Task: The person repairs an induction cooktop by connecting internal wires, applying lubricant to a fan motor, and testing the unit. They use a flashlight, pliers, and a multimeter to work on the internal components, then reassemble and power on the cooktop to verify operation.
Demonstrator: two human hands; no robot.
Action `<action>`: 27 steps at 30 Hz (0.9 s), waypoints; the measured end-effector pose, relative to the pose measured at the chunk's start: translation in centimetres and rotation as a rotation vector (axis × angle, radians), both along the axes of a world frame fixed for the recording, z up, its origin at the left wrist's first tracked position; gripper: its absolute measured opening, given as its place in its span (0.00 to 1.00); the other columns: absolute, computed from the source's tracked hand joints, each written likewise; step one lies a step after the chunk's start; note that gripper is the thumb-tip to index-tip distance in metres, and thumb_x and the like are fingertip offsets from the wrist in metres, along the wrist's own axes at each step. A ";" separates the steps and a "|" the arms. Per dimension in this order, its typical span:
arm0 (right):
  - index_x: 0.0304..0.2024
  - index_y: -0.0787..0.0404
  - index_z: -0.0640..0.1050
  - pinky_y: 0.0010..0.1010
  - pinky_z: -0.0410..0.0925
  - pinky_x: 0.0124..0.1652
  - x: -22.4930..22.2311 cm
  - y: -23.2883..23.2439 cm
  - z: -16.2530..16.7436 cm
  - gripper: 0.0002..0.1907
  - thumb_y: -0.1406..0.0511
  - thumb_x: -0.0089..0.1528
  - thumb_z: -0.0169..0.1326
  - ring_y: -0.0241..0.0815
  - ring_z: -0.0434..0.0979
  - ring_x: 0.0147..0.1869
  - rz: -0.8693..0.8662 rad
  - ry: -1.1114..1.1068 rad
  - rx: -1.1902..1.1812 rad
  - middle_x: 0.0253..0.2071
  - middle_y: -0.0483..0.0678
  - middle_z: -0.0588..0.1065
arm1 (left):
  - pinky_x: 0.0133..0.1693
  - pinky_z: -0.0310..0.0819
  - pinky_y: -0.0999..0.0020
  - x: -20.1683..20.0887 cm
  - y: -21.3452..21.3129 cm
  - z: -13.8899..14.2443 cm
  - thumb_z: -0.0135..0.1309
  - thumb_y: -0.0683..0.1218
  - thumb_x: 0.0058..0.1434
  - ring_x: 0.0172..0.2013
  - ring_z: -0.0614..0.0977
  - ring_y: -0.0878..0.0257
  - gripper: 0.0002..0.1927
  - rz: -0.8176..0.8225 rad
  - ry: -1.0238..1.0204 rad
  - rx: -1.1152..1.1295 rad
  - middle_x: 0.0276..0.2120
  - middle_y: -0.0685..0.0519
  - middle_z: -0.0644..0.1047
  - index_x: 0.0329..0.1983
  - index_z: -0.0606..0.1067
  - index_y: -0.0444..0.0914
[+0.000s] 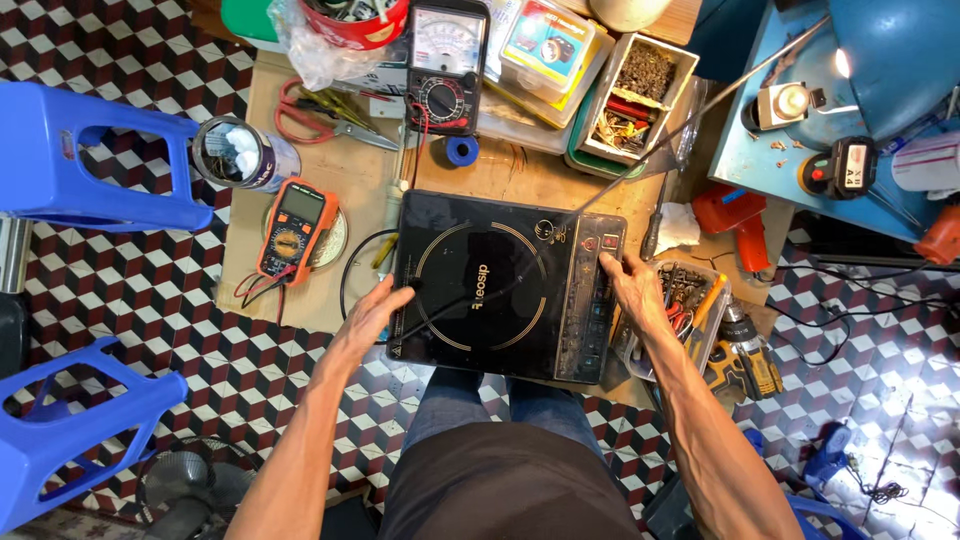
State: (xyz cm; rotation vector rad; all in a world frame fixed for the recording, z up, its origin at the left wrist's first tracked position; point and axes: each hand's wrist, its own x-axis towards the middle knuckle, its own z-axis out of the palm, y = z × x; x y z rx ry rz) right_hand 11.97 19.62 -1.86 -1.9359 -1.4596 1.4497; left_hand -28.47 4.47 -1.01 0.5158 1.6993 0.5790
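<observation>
A black induction cooktop (500,285) with a round gold ring lies flat on the low wooden table (350,175) in front of me. My left hand (378,312) grips its left edge, thumb on top. My right hand (630,285) clasps its right edge beside the control panel, fingers curled over the rim. A thin black cable runs across the cooktop's glass toward the upper right.
An orange multimeter (295,228) lies left of the cooktop, a black analogue meter (446,65) behind it. Scissors (320,115), a box of small parts (640,95) and a tray of tools (685,300) crowd the table. Blue plastic stools (70,160) stand at left; a cordless drill (745,350) lies at right.
</observation>
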 end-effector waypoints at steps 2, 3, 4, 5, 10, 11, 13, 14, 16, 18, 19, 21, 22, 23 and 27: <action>0.57 0.65 0.78 0.34 0.68 0.52 -0.2 0.7 -0.3 0.29 0.50 0.63 0.55 0.44 0.78 0.52 -0.020 0.049 -0.040 0.49 0.52 0.81 | 0.58 0.68 0.64 1.0 0.1 -0.2 0.56 0.61 0.63 0.60 0.76 0.54 0.38 -0.018 0.260 0.056 0.60 0.40 0.74 0.70 0.66 0.35; 0.57 0.65 0.78 0.33 0.68 0.52 -0.4 1.0 -0.4 0.30 0.49 0.62 0.55 0.43 0.78 0.51 -0.012 0.052 -0.043 0.49 0.52 0.81 | 0.57 0.71 0.64 1.6 0.2 -0.3 0.55 0.61 0.65 0.57 0.80 0.54 0.35 -0.026 0.390 0.085 0.56 0.38 0.79 0.67 0.71 0.35; 0.56 0.64 0.79 0.33 0.68 0.51 -0.5 1.4 -0.5 0.31 0.48 0.61 0.56 0.43 0.78 0.50 -0.004 0.053 -0.046 0.49 0.51 0.81 | 0.54 0.72 0.64 2.0 0.3 -0.4 0.55 0.60 0.63 0.53 0.81 0.55 0.33 -0.016 0.405 0.085 0.52 0.40 0.80 0.66 0.72 0.37; 0.56 0.65 0.79 0.34 0.68 0.49 -0.7 1.6 -0.6 0.31 0.48 0.61 0.57 0.44 0.78 0.48 -0.016 0.015 -0.082 0.47 0.54 0.81 | 0.51 0.73 0.64 2.4 0.2 -0.3 0.56 0.59 0.62 0.49 0.83 0.56 0.31 -0.005 0.417 0.084 0.49 0.42 0.82 0.64 0.74 0.39; 0.52 0.63 0.81 0.31 0.72 0.46 -1.3 2.2 -0.9 0.32 0.47 0.55 0.63 0.40 0.81 0.44 -0.073 0.008 -0.151 0.44 0.51 0.83 | 0.46 0.75 0.69 2.4 0.9 0.1 0.60 0.54 0.59 0.43 0.86 0.62 0.27 0.047 0.341 0.110 0.45 0.48 0.85 0.61 0.77 0.41; 0.51 0.64 0.81 0.31 0.72 0.46 -1.2 2.3 -1.0 0.31 0.48 0.55 0.64 0.40 0.81 0.44 -0.075 0.000 -0.161 0.43 0.51 0.83 | 0.46 0.75 0.70 2.3 0.9 0.2 0.61 0.54 0.59 0.43 0.85 0.63 0.27 0.056 0.312 0.123 0.45 0.48 0.85 0.61 0.77 0.41; 0.49 0.65 0.82 0.32 0.72 0.46 -1.1 2.6 -1.0 0.31 0.49 0.55 0.65 0.41 0.82 0.43 -0.078 -0.016 -0.179 0.42 0.51 0.83 | 0.46 0.75 0.71 2.3 1.0 0.3 0.61 0.53 0.59 0.44 0.85 0.64 0.27 0.053 0.306 0.136 0.46 0.49 0.85 0.61 0.77 0.40; 0.49 0.65 0.82 0.31 0.72 0.46 -1.1 2.6 -1.0 0.31 0.49 0.55 0.65 0.40 0.82 0.43 -0.080 -0.012 -0.177 0.42 0.51 0.83 | 0.46 0.75 0.71 2.2 0.9 0.3 0.61 0.53 0.59 0.44 0.85 0.64 0.27 0.040 0.328 0.137 0.46 0.49 0.85 0.61 0.77 0.40; 0.48 0.65 0.82 0.31 0.72 0.46 -1.2 2.8 -0.8 0.30 0.49 0.54 0.66 0.40 0.82 0.42 -0.083 -0.004 -0.171 0.41 0.50 0.83 | 0.46 0.75 0.71 2.2 0.9 0.3 0.61 0.54 0.59 0.44 0.85 0.64 0.28 0.031 0.346 0.138 0.46 0.48 0.85 0.61 0.77 0.40; 0.48 0.65 0.82 0.33 0.72 0.47 -1.3 2.9 -0.5 0.29 0.50 0.54 0.66 0.41 0.82 0.42 -0.091 -0.050 -0.207 0.41 0.51 0.83 | 0.47 0.75 0.71 2.2 0.9 0.2 0.62 0.54 0.58 0.44 0.85 0.64 0.29 0.036 0.333 0.135 0.47 0.48 0.85 0.62 0.76 0.40; 0.47 0.65 0.82 0.33 0.72 0.47 -1.4 2.9 -0.3 0.29 0.50 0.54 0.65 0.42 0.82 0.41 -0.094 -0.073 -0.223 0.40 0.52 0.83 | 0.47 0.76 0.71 2.1 0.9 0.1 0.62 0.54 0.58 0.45 0.85 0.63 0.29 0.040 0.327 0.129 0.47 0.48 0.84 0.61 0.76 0.39; 0.48 0.65 0.82 0.35 0.72 0.48 -1.5 3.0 0.0 0.30 0.50 0.54 0.66 0.44 0.82 0.41 -0.102 -0.092 -0.242 0.40 0.52 0.83 | 0.48 0.76 0.70 2.1 1.0 0.0 0.63 0.54 0.57 0.46 0.85 0.63 0.30 0.048 0.319 0.118 0.48 0.48 0.84 0.61 0.76 0.39; 0.49 0.65 0.81 0.35 0.72 0.49 -1.6 2.9 0.1 0.30 0.50 0.54 0.66 0.44 0.83 0.41 -0.103 -0.100 -0.253 0.40 0.53 0.83 | 0.49 0.76 0.70 2.1 1.0 0.0 0.63 0.54 0.58 0.47 0.85 0.63 0.30 0.039 0.350 0.120 0.49 0.47 0.83 0.61 0.75 0.38; 0.49 0.65 0.81 0.36 0.72 0.50 -1.7 2.9 0.2 0.31 0.49 0.54 0.65 0.45 0.83 0.43 -0.102 -0.113 -0.259 0.41 0.53 0.83 | 0.50 0.75 0.69 2.1 1.0 0.0 0.64 0.54 0.58 0.48 0.84 0.62 0.30 0.030 0.382 0.124 0.50 0.46 0.82 0.61 0.75 0.37; 0.54 0.64 0.79 0.39 0.69 0.52 -1.3 2.6 -0.1 0.32 0.49 0.56 0.65 0.45 0.81 0.48 -0.089 -0.125 -0.236 0.45 0.53 0.81 | 0.51 0.75 0.68 2.4 0.8 0.0 0.62 0.55 0.58 0.49 0.85 0.60 0.30 0.048 0.368 0.109 0.50 0.46 0.84 0.62 0.75 0.38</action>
